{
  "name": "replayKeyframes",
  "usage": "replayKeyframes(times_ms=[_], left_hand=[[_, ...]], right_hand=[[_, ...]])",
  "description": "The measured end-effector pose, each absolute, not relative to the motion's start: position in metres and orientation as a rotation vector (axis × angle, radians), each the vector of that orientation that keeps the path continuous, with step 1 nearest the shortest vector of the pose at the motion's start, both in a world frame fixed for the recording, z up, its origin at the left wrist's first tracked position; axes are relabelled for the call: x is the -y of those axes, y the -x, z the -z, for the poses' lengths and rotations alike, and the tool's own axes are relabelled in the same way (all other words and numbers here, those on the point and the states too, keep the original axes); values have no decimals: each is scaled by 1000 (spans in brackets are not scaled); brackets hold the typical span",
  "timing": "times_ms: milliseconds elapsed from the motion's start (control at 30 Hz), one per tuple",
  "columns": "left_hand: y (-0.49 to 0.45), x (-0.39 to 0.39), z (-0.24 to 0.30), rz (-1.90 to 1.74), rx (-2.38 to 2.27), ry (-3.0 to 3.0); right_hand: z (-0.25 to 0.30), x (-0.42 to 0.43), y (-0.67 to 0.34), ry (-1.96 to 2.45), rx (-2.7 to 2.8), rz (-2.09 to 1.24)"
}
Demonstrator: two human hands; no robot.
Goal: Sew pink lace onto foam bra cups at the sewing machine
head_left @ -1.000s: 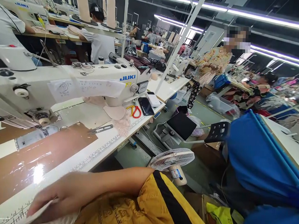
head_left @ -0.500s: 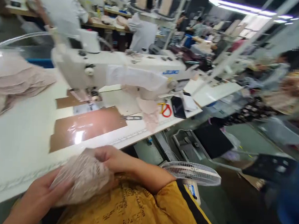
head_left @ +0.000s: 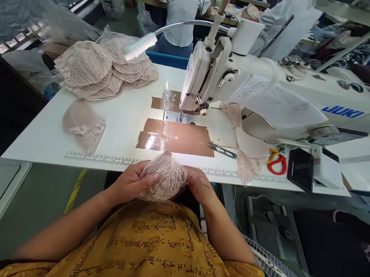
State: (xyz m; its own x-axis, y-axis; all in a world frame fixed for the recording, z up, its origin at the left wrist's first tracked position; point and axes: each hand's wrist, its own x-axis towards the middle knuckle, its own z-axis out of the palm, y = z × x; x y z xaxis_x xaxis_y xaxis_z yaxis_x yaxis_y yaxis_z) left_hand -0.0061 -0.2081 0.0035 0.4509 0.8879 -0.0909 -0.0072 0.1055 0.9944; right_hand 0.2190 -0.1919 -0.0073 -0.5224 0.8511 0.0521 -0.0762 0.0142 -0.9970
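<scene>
Both my hands hold one beige lace cup piece (head_left: 166,175) at the near edge of the white sewing table (head_left: 124,123). My left hand (head_left: 130,184) grips its left side, thumb on top. The piece's right side is pinched in my right hand (head_left: 199,184). A white JUKI sewing machine (head_left: 267,89) stands just beyond, its needle area (head_left: 181,114) over brown tape patches (head_left: 175,136). A heap of the same lace pieces (head_left: 105,65) lies at the far left. One single lace piece (head_left: 84,124) lies nearer on the left.
Thread snips (head_left: 223,149), red-handled scissors (head_left: 277,163) and a black phone (head_left: 300,169) lie right of the tape. More lace pieces (head_left: 248,157) sit under the machine arm. A gooseneck lamp (head_left: 140,46) hangs over the table. A person in white (head_left: 182,16) works behind. A fan (head_left: 277,269) stands at lower right.
The view has swung left from the aisle to the table. My hands have come together at the table edge, both holding the lace piece, which was out of sight a second ago.
</scene>
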Motion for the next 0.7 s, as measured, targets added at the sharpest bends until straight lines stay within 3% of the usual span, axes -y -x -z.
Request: replayKeyframes(times_ms=[133,333,533,700], left_hand=[[5,205,-1,-765,-844,-1120],[2,214,2,-1010,-542,-420],[-17,222,-2,-912,-581,-396],[-19,223,3,-924,-734,-404]], right_hand=[[3,192,-210,911,1510,-1616],[14,191,-201,979,1030,-1436],[3,190,-179,1044,1227,-1426],[-3,182,-174,1081,835,-1452]])
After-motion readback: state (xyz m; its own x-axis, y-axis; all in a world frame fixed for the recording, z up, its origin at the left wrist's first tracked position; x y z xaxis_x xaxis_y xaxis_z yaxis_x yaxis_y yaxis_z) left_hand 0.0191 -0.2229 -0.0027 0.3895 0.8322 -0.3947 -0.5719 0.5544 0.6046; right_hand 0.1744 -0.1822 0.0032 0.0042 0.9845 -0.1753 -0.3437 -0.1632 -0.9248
